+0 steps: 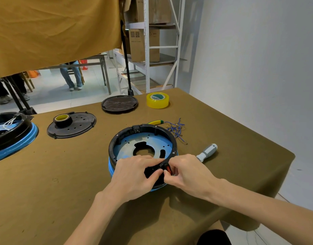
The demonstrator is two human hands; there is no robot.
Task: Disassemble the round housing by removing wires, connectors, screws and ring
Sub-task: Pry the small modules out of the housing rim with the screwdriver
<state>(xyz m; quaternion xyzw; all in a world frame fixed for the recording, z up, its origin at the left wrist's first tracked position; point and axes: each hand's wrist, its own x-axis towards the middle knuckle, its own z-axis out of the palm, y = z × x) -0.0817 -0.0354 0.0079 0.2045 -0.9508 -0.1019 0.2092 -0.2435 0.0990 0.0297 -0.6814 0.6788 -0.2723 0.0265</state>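
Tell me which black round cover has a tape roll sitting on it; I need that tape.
The left cover with round holes, nearer the second housing; a black-and-yellow tape roll rests on it. The ribbed far cover carries nothing.

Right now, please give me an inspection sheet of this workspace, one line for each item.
Surface: table under brown cloth.
Job's things: round housing, black ring on blue base; red switch at near rim.
Clutter: screwdriver, yellow tape, two black covers, second housing.
Grippers: left hand and right hand pinch the switch.
Cables: loose wires behind housing.
Surroundings: shelving, hanging cloth, people beyond.
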